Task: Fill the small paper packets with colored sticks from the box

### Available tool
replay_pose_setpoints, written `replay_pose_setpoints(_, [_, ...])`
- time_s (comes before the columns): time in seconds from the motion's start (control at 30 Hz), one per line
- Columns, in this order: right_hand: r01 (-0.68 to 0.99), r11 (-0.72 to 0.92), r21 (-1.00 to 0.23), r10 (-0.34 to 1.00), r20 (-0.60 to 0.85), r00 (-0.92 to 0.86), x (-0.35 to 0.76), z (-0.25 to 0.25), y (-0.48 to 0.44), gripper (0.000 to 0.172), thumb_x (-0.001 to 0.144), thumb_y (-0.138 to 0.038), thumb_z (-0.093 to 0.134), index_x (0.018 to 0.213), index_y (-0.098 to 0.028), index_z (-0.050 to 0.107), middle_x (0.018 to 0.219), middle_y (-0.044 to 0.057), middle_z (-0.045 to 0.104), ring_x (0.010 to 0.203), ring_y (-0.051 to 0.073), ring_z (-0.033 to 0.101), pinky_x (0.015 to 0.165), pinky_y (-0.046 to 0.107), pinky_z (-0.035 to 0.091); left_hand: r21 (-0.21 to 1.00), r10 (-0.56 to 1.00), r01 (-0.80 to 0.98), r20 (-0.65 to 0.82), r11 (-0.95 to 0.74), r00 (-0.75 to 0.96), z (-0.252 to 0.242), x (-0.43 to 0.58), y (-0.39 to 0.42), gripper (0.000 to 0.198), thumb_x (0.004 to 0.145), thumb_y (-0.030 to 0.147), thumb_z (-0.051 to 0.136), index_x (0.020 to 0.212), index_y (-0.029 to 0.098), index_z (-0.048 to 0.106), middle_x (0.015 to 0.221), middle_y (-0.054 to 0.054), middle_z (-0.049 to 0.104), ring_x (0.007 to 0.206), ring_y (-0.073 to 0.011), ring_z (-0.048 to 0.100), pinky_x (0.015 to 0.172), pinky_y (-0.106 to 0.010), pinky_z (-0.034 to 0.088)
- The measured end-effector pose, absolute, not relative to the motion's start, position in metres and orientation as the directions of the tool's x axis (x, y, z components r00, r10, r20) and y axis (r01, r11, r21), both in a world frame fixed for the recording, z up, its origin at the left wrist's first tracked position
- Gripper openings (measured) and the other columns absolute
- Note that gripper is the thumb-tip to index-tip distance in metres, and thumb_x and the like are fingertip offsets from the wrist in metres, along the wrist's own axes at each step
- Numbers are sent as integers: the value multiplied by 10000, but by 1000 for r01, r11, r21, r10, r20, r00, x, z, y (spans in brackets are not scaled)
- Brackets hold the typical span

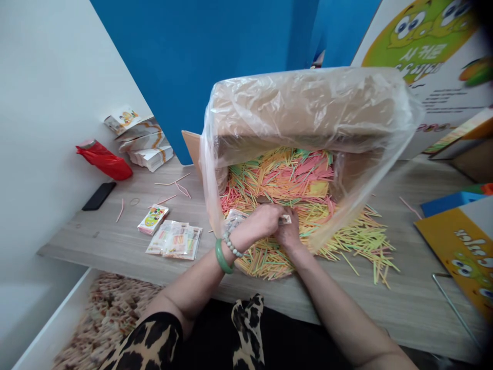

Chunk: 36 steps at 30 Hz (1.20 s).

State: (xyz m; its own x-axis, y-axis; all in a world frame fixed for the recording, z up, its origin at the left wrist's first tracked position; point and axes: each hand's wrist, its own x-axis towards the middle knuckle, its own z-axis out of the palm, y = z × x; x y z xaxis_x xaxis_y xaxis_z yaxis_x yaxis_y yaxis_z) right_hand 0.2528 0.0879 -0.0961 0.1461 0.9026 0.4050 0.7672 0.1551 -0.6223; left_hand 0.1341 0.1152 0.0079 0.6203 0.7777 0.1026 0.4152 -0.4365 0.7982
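My left hand (267, 219), with a jade bangle and a bead bracelet at its wrist, is closed on a small packet (284, 219), whose pale end shows at the fingertips. Right against it, my right hand (288, 234) is curled; what its fingers hold is hidden. Both hands are over a heap of thin coloured sticks (281, 177), pink, yellow, orange and green. The sticks spill from a cardboard box lined with a clear plastic bag (308, 103), open toward me. Another clear packet (235, 217) lies on the sticks beside my left wrist.
Left on the table (127, 241) lie filled clear packets (175, 240), a small printed box (153, 218), a black phone (99, 196), a red bag (103, 160) and stacked flat cartons (144, 141). A drawer (103, 313) below stands open. Yellow printed boxes (458, 252) stand right.
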Motion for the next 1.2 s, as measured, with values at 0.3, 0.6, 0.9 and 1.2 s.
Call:
replay_pose_setpoints(0.3, [-58,234,-971,873,184,451,263,-61,88,111,810,-338,600,805,-232,568,661,-30,642,652,170,590,711,317,472,967,927,-148,-144,206,348,6,75,102,176,768,214,690,926,151,732,846,-41,728,690,-132,619,670,-266,496])
replay_pose_setpoints(0.6, [-135,284,-949,880,203,429,261,-32,82,71,809,-292,632,799,-223,618,683,-29,661,694,146,590,772,298,446,796,865,-371,-354,478,354,-9,64,77,334,665,350,874,872,128,736,787,-49,718,660,-140,638,645,-283,528])
replay_pose_setpoints(0.9, [272,125,-954,978,165,130,246,-53,87,120,764,-341,594,764,-226,625,729,-14,640,734,183,571,753,320,445,825,885,-367,-303,429,354,-13,62,74,423,595,431,905,829,115,747,742,-47,701,665,-136,613,651,-276,505])
replay_pose_setpoints(1.2, [620,293,-728,954,262,-143,253,-69,80,176,878,-330,493,819,-243,634,790,46,686,762,223,610,761,362,468,988,961,-101,-89,119,261,-21,55,75,342,756,434,731,640,176,539,633,33,475,619,-110,426,593,-255,362])
